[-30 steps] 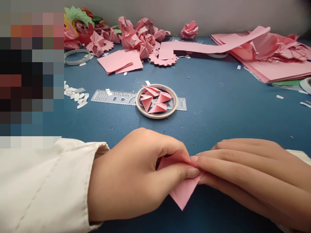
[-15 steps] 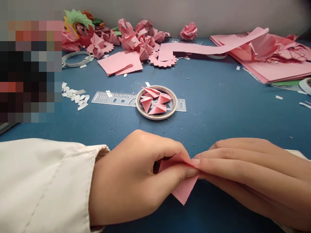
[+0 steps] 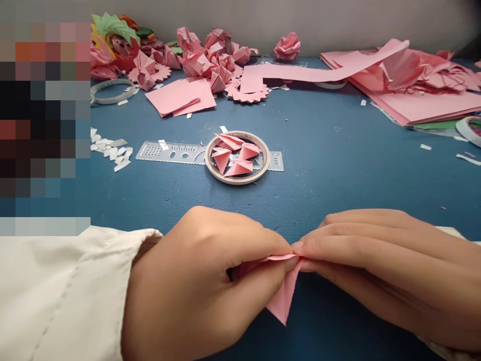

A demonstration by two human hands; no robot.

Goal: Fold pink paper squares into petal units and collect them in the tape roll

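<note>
A small piece of pink paper (image 3: 282,300) is pinched between both hands near the front of the table, one corner hanging down. My left hand (image 3: 203,283) is closed on it, thumb on the near side and index finger behind. From the right, my right hand (image 3: 368,265) grips the paper's tip between thumb and fingertips, touching the left fingertips. Part of the paper is hidden inside the left hand. Beyond the hands lies a roll of tape (image 3: 268,168) with several small folded pink paper pieces (image 3: 240,167) inside its ring.
Under the tape roll is a clear stencil ruler (image 3: 171,153). White paper scraps (image 3: 112,148) lie to the left. Crumpled pink paper flowers (image 3: 203,62) and a long pink strip (image 3: 300,72) line the back. Pink sheets (image 3: 432,108) are stacked at the right.
The paper has folded over further between my fingers, and its hanging corner looks narrower. My left hand has shifted slightly left and its fingers have closed tighter. The view has moved slightly.
</note>
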